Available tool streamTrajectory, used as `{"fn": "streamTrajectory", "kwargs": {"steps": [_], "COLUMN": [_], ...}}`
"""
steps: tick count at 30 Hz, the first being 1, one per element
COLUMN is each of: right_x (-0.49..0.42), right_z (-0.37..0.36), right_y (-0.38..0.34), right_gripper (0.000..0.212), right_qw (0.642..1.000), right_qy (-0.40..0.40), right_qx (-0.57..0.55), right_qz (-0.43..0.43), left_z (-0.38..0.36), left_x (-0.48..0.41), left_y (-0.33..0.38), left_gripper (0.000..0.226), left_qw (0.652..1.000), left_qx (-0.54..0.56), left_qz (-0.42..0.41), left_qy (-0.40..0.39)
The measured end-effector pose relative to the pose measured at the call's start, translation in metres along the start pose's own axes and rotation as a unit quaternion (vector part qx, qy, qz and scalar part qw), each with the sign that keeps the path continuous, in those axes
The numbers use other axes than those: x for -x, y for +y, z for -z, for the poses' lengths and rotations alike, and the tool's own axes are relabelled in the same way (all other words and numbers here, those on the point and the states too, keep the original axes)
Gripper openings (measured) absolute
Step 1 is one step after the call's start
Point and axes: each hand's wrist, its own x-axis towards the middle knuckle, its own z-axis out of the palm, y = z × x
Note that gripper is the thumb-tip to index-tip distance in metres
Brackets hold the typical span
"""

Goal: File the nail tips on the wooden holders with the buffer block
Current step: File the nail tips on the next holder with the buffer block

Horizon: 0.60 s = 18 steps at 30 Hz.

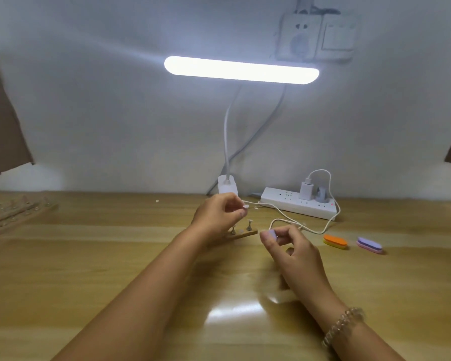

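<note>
A: So, where does everything sit in the head view?

B: Mid-frame. The left hand point(219, 214) has its fingers curled and pinches a small pale nail tip point(245, 207) between thumb and fingertip. It is raised above the short wooden holder strip point(244, 234) with its little metal stands. Whether the tip sits on a stand of its own, I cannot tell.

A: And the other?

B: The right hand point(290, 247), lower right of that, pinches a small lilac buffer block point(271, 233); its remaining fingers curl loosely. Block and tip are near but apart.

A: How should the filing go?

B: Steady the left pinch, I'd say, and lay the block's flat face along the tip's edge. Stroke lightly, because a thin tip may flick free. Mind the white charging cable point(318, 233) just behind.

A: Spares?

B: An orange oval buffer point(335, 241) and a purple oval buffer point(370, 244) lie right of centre on the pale wooden desk point(115, 256).
</note>
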Motion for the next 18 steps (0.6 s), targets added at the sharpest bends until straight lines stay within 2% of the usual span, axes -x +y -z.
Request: {"fn": "streamTrajectory", "kwargs": {"steps": [3, 9, 18], "right_x": [-0.004, -0.010, -0.008], "right_z": [0.000, -0.006, -0.006], "right_y": [0.003, 0.006, 0.004], "right_gripper": [0.030, 0.026, 0.024], "right_qw": [1.000, 1.000, 0.999], "right_qy": [0.001, -0.011, -0.037], "right_qx": [-0.002, -0.007, 0.012], "right_qz": [-0.006, -0.014, -0.013], "left_z": [-0.007, -0.011, -0.019], "left_x": [-0.003, -0.003, -0.008], "left_y": [-0.007, -0.007, -0.016], "left_gripper": [0.005, 0.009, 0.015], "left_qw": [0.999, 0.996, 0.992], "left_qx": [-0.013, -0.080, -0.100], "left_qz": [0.019, 0.006, -0.003], "left_qy": [-0.045, -0.039, -0.081]}}
